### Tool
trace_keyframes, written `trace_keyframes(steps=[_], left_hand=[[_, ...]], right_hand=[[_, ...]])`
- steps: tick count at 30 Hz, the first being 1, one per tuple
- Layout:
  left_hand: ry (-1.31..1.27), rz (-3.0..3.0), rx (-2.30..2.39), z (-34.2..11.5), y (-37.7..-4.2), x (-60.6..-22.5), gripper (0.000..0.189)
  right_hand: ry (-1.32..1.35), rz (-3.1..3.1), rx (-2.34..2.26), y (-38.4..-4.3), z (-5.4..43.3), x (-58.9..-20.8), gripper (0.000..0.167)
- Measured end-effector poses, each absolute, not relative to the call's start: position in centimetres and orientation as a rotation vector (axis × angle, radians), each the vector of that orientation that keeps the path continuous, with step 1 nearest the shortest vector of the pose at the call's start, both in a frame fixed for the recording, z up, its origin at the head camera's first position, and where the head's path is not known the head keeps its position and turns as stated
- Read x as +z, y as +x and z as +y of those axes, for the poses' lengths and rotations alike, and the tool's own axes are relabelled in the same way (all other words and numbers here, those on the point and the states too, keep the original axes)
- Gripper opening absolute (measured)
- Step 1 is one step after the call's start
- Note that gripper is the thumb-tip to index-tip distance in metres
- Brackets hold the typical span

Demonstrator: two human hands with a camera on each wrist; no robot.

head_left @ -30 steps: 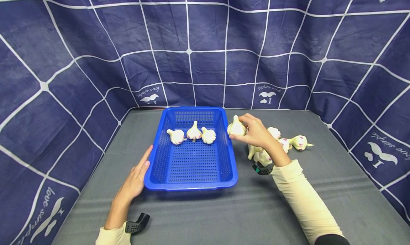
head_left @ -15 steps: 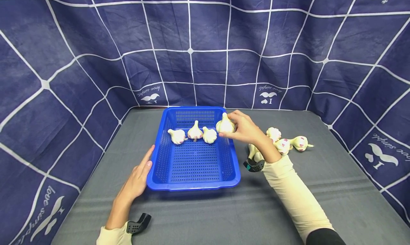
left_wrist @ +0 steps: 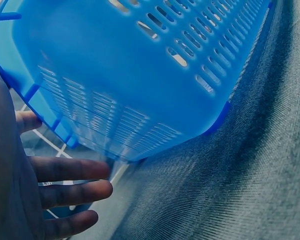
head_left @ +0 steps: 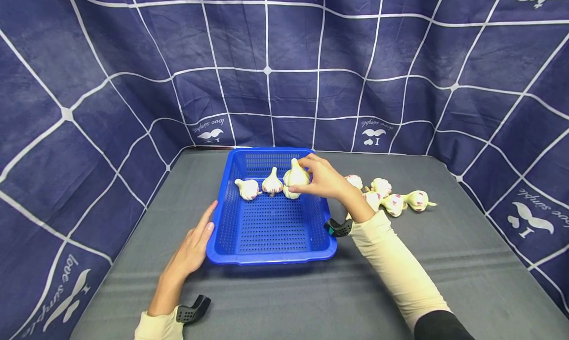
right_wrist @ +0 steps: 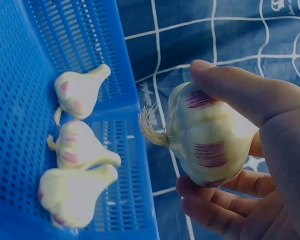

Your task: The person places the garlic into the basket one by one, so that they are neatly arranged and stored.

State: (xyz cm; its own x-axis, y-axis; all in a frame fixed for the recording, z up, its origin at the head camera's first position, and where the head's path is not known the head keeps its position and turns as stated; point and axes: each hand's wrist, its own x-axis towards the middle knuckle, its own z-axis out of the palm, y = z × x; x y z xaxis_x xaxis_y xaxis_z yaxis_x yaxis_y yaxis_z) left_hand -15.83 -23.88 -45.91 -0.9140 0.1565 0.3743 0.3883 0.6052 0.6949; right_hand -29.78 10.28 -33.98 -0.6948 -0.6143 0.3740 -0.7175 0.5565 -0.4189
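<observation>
My right hand (head_left: 323,178) pinches a garlic bulb (right_wrist: 210,135) between thumb and fingers, over the right part of a blue plastic basket (head_left: 271,259). Purple streaks and a tuft of roots show on the held bulb in the right wrist view. Inside the basket lie a left garlic bulb (head_left: 248,189), a middle garlic bulb (head_left: 272,183) and a right garlic bulb (head_left: 291,193), the last partly covered by the held one. My left hand (head_left: 192,246) rests against the basket's left rim with its fingers extended; the left wrist view shows those fingers (left_wrist: 77,194) beside the slotted wall.
To the right of the basket, several more garlic bulbs (head_left: 393,204) lie in a loose group, partly behind the right forearm. A grey cloth (head_left: 284,305) covers the table. Blue curtains (head_left: 293,98) with white lines stand behind and at both sides.
My right hand has carried the garlic bulb leftward, from beside the basket's right rim to above the bulb inside. The left hand has stayed at the left rim.
</observation>
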Motion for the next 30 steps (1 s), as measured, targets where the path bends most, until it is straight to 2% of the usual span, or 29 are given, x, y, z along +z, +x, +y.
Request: trace_keyframes(steps=[10, 30], left_hand=[[-0.422, -2.561, -1.191, -24.0, -15.8, -46.0, 0.05], [-0.431, -2.57, -1.227, -24.0, -15.9, -45.7, 0.05]], right_hand=[[1.235, -2.604, 0.787, -30.3, 7.1, -34.7, 0.042], [1.345, -2.697, 0.802, -31.4, 2.4, -35.1, 0.058]])
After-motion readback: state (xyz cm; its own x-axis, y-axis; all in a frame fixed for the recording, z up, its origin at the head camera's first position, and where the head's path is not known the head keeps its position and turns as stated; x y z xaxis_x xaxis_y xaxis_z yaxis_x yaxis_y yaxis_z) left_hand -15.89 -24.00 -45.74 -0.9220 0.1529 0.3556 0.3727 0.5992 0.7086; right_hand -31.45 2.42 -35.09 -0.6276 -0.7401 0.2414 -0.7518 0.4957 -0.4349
